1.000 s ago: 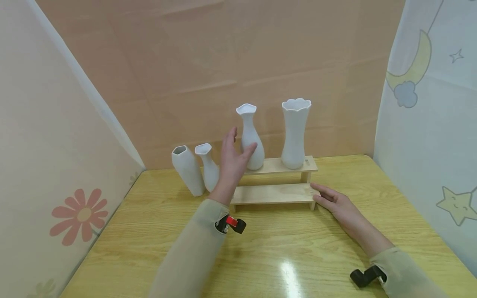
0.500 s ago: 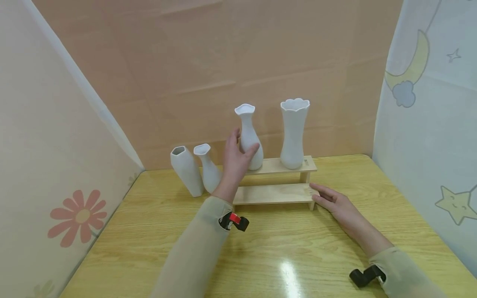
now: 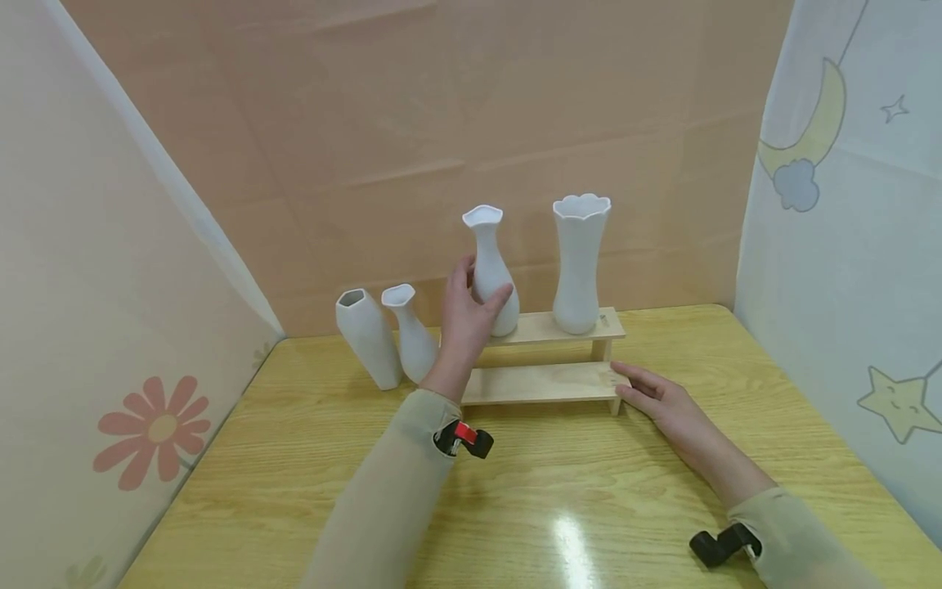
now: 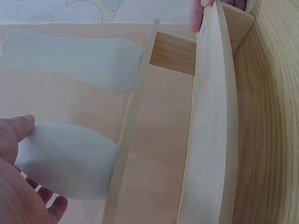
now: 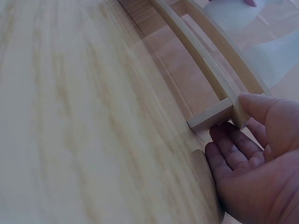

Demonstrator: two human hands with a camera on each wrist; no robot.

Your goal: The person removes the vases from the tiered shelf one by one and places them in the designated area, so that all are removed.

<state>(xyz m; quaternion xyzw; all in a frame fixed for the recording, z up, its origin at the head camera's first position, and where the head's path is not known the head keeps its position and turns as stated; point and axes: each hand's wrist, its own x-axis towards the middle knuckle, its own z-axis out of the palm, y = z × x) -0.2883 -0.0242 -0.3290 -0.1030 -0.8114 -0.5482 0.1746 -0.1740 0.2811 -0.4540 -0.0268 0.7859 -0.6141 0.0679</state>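
Note:
My left hand [image 3: 468, 329] holds a white narrow-necked vase [image 3: 491, 266], thumb on the near side and fingers round the far left side. In the left wrist view, the bulging body of this vase [image 4: 70, 158] stands on the upper board of a two-tier wooden stand [image 3: 540, 384]. My right hand [image 3: 671, 409] grips the right end of the stand's lower tier. The right wrist view shows its thumb [image 5: 257, 105] at the board and its fingers curled by the stand's leg [image 5: 210, 116]. A taller white vase with a scalloped rim [image 3: 579, 270] stands upright on the upper tier's right side.
Left of the stand, a faceted white vase [image 3: 368, 337] and a small flared-mouth vase [image 3: 414, 339] stand on the wooden table [image 3: 559, 483], the small one partly behind my left forearm. A peach backdrop [image 3: 368, 123] rises behind, with patterned side sheets.
My left hand has moved slightly right and closed in on the narrow-necked vase. My right hand stays at the stand's end, and the vases stand where they were.

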